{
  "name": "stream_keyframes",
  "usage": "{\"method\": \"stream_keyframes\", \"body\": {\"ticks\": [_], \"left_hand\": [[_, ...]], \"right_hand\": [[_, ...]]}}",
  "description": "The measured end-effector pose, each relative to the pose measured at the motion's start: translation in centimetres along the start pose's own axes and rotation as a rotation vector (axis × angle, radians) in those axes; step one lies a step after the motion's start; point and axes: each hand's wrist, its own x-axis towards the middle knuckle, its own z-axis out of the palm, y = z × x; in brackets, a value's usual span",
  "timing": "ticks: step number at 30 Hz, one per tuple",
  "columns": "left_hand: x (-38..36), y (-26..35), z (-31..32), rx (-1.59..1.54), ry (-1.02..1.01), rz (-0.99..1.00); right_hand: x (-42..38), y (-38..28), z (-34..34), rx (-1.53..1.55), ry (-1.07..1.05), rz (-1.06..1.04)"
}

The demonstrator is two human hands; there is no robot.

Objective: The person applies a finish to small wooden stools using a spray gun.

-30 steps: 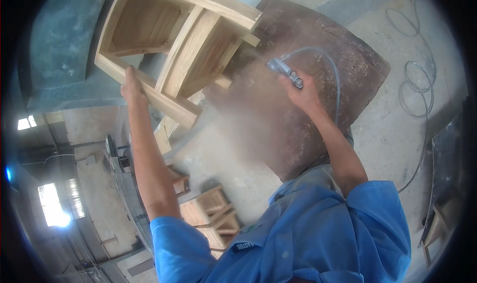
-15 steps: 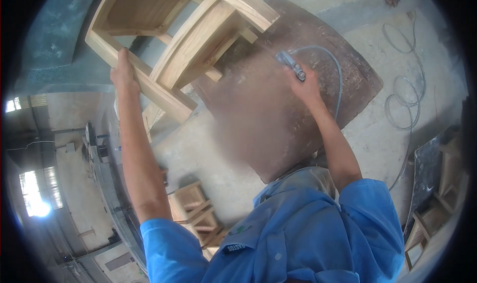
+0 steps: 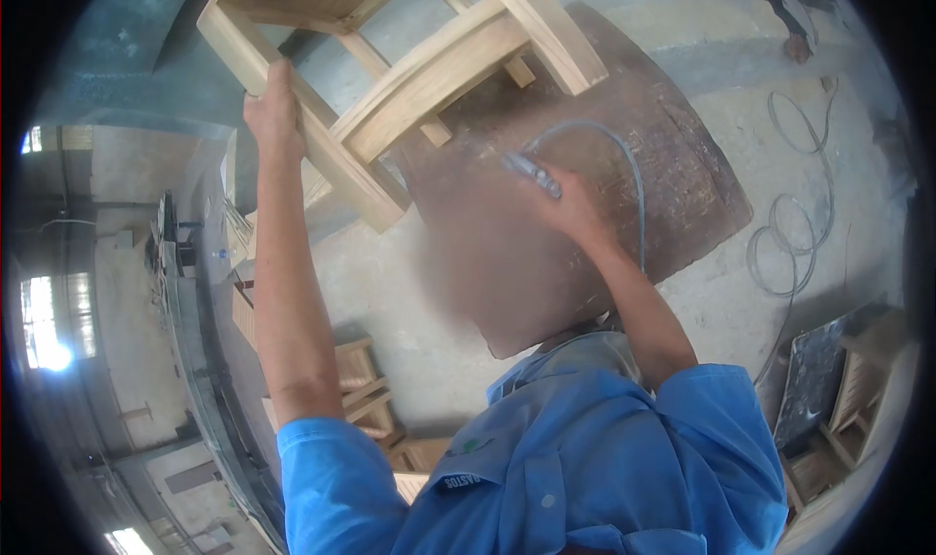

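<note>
An unpainted wooden chair (image 3: 429, 77) is tilted at the upper left, its legs pointing toward the lower right. My left hand (image 3: 273, 111) is closed around one of its long rails. To the right of the chair, my right hand (image 3: 575, 207) grips a small grey air gun (image 3: 533, 174), which points up and left toward the chair. A thin blue-grey hose (image 3: 634, 165) loops from the gun down past my forearm. Beneath the hands lies a worn brown board (image 3: 673, 155); a blurry smudge covers its left part.
Coiled hose (image 3: 780, 243) lies on the concrete floor at the right. More wooden frames (image 3: 366, 389) stand low beside my left elbow, and others (image 3: 848, 409) at the lower right by a dark panel (image 3: 809, 370). A blue-green surface (image 3: 107, 77) spans the upper left.
My right hand has moved down and left with the air gun. The chair and my left hand appear shifted slightly right in view, and the chair has turned a little.
</note>
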Motion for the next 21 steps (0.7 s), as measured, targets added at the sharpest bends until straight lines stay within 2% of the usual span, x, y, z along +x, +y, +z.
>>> {"method": "stream_keyframes", "body": {"ticks": [4,5,8,10,12,14,16,18,21], "left_hand": [[-1.3,-0.8,-0.7,-0.031,0.020,0.072],[-1.8,-0.5,-0.5,-0.004,0.003,0.089],[-3.5,-0.4,-1.3,0.005,0.059,0.085],[-2.5,-0.1,-1.9,0.039,-0.008,0.108],[-2.4,-0.2,-2.9,0.051,-0.011,0.119],[-3.2,-0.5,-3.5,0.087,0.011,0.121],[-5.0,-1.2,-3.1,0.147,0.060,0.114],[-6.6,-0.7,0.3,0.085,0.057,0.199],[-9.5,-0.6,1.8,0.123,0.116,0.080]], "right_hand": [[-3.0,3.6,-2.4,-0.176,-0.028,0.036],[-4.4,5.1,-3.2,-0.163,-0.002,0.105],[-2.0,8.3,-9.7,-0.112,0.043,0.226],[0.4,2.1,-11.6,-0.053,0.141,0.233],[4.1,-0.5,-13.6,-0.145,0.186,0.116],[7.7,-4.9,-14.7,-0.085,0.193,0.097],[11.5,-9.0,-16.2,0.034,0.119,-0.028],[16.1,-10.3,-18.6,0.051,0.161,-0.257],[20.9,-11.7,-19.9,0.041,0.121,-0.287]]}}
